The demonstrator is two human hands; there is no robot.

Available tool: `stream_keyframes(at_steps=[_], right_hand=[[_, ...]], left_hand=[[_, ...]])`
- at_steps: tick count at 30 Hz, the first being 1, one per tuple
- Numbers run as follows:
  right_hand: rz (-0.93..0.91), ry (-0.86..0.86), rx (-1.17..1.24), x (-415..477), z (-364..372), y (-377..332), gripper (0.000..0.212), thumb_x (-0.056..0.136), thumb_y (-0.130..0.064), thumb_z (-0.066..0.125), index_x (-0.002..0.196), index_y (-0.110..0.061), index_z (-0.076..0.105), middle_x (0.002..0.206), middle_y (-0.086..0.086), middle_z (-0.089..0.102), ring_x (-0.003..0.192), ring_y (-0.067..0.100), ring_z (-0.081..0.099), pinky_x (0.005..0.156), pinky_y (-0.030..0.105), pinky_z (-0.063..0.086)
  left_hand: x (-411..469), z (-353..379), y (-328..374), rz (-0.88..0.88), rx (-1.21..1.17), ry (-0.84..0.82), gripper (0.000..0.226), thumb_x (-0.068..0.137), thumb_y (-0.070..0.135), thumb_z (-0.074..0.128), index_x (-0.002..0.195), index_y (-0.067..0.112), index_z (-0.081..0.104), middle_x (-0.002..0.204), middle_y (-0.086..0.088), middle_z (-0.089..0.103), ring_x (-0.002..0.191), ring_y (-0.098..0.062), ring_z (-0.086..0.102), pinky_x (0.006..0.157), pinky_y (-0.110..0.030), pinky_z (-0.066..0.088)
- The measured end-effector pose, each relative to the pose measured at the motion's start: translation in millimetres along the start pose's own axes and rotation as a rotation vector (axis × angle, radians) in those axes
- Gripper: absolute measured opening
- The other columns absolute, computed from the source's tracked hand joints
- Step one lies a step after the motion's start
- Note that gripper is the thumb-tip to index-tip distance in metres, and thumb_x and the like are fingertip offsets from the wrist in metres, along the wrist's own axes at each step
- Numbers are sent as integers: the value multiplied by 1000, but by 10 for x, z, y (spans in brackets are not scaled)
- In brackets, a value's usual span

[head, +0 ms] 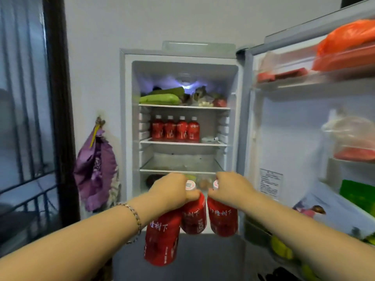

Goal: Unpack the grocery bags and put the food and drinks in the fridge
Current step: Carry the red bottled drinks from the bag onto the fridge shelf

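Left hand point(170, 191), fingers wrapped round 2 red bottles point(162, 238) at the necks; right hand point(229, 187) grips the lone bottle point(223, 220). Best seat it upright beside the shelved row point(175, 129).

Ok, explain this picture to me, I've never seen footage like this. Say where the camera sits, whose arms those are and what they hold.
There is no machine here. A person wears one wide-angle camera on the head, looking forward and down, so the two bare arms reaching in from the bottom are the wearer's own. The left hand seems to hold two red drinks by their tops, a near bottle and a middle bottle. The right hand grips a third bottle. Ahead stands an open fridge, its door swung out to the right. Green vegetables lie on the top shelf, and four red bottles stand in a row on the shelf below. The door racks hold bagged food, including an orange bag.
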State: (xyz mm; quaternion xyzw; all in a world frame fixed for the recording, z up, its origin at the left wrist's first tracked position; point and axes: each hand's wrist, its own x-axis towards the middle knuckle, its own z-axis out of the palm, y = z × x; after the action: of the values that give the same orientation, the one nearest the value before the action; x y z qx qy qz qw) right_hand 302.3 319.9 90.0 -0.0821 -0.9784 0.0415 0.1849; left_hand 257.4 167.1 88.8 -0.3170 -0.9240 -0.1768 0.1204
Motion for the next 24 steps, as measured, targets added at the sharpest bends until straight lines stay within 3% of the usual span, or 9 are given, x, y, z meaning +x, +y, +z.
stream_keyframes(at_steps=[4, 7, 11, 15, 20, 24], right_hand=[[-31, 58, 55, 894, 128, -47, 25, 86, -38, 54, 90, -14, 55, 110, 12, 65, 103, 32, 60, 71, 30, 41], [-29, 160, 130, 1549, 214, -112, 21, 85, -34, 54, 85, -13, 54, 107, 14, 66, 101, 34, 59, 70, 30, 40], [52, 286, 347, 2354, 254, -221, 20, 83, -30, 56, 86, -10, 59, 102, 16, 66, 97, 36, 59, 67, 27, 35], [100, 420, 480, 3283, 348, -423, 24, 85, -31, 55, 72, -12, 49, 100, 16, 65, 102, 38, 56, 69, 29, 33], [134, 393, 559, 4339, 517, -726, 33, 87, -33, 54, 96, -2, 62, 109, 21, 64, 109, 39, 56, 75, 31, 36], [82, 305, 544, 4928, 681, -969, 40, 91, -38, 54, 111, -5, 65, 123, 18, 61, 119, 33, 54, 95, 31, 41]], left_hand=[[753, -84, -468, -74, 78, 48, 39, 85, 50, 56, 71, 15, 48, 98, -11, 66, 87, -27, 58, 65, -28, 37], [1258, -158, -836, -100, 113, 72, 41, 85, 52, 55, 65, 19, 43, 87, -8, 60, 77, -23, 50, 64, -28, 35], [1828, -251, -1288, -98, 123, 70, 40, 84, 51, 56, 64, 17, 47, 76, -3, 57, 71, -20, 54, 58, -28, 37], [2478, -292, -1748, -68, 111, 41, 39, 81, 51, 58, 72, 14, 57, 82, -6, 64, 77, -23, 61, 68, -33, 49], [3091, -268, -2123, -29, 121, 33, 42, 81, 55, 58, 67, 16, 51, 76, -1, 58, 74, -22, 58, 64, -30, 45], [3373, -218, -2298, -19, 98, 35, 44, 81, 56, 58, 73, 14, 53, 85, -6, 62, 80, -24, 61, 68, -31, 47]])
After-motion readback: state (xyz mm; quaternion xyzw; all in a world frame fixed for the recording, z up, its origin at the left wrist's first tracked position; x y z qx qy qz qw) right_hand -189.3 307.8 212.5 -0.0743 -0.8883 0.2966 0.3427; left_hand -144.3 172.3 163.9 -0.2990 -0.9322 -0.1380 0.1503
